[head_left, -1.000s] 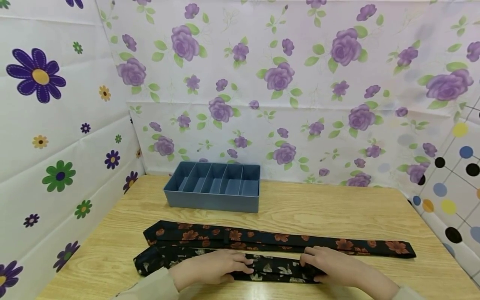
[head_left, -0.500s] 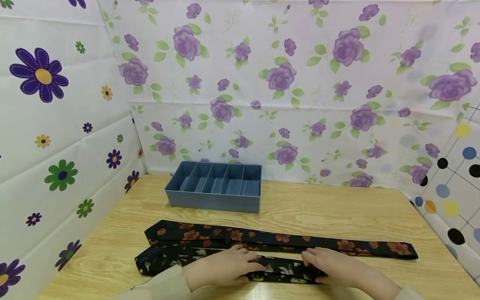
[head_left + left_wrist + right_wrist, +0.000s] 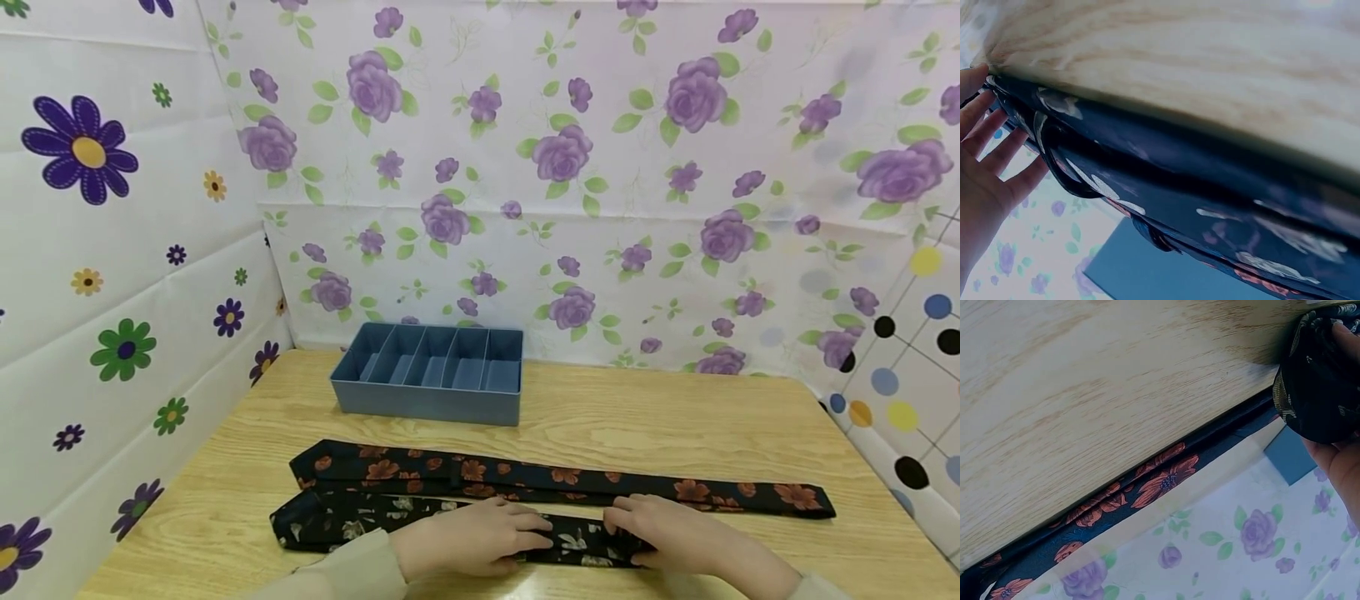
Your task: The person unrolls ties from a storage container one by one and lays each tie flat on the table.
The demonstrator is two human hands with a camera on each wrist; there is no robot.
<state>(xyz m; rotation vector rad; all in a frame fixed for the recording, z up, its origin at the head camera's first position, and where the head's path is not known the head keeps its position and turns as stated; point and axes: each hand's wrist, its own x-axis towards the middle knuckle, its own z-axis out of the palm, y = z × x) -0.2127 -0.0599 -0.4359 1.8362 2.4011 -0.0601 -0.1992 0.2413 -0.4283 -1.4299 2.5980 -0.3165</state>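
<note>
A black necktie with pale flowers (image 3: 360,521) lies along the near part of the table. At its right end, my right hand (image 3: 678,533) grips the folded-over part between thumb and fingers; the right wrist view shows this rounded bundle (image 3: 1316,381) in the hand. My left hand (image 3: 480,537) rests on the middle of the same necktie, its fingers extended and pointing right. In the left wrist view, the fingers of the left hand (image 3: 991,169) spread over the fabric, near a loop (image 3: 1060,165) on the tie's back. Behind lies a second dark necktie with orange flowers (image 3: 562,477), stretched out flat.
A blue-grey box (image 3: 427,402) with several compartments stands at the back of the wooden table (image 3: 645,417). Flowered cloth (image 3: 465,167) hangs behind the table, and other patterned sheets line both sides.
My left hand has slid right along the pale-flowered necktie, closer to the right hand. The right hand keeps its grip in about the same place.
</note>
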